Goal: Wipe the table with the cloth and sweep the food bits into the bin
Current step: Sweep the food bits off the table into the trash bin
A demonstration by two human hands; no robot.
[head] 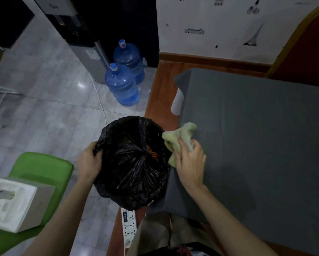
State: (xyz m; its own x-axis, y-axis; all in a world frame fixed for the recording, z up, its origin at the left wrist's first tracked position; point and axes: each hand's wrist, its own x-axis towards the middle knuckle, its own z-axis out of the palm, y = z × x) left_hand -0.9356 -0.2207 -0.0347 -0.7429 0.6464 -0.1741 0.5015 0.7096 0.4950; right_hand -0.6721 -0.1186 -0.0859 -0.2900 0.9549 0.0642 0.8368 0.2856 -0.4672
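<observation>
Left hand (89, 160) grips the rim of the black-lined bin (132, 163), held against the desk (256, 135) edge. Right hand (190, 161) clutches the pale green cloth (179, 137), bunched at the desk's left edge, touching the bin rim. Orange food bits (153, 154) lie inside the bin liner.

Two bare forearms reach in from the near edge, with no sleeves, watches, rings or bracelets showing on either. The left hand (90, 162) and right hand (189, 164) wear no gloves. At the near edge, between the arms, light beige trousers (155, 235) show, and a dark patterned garment (180, 250) that is blurred.
</observation>
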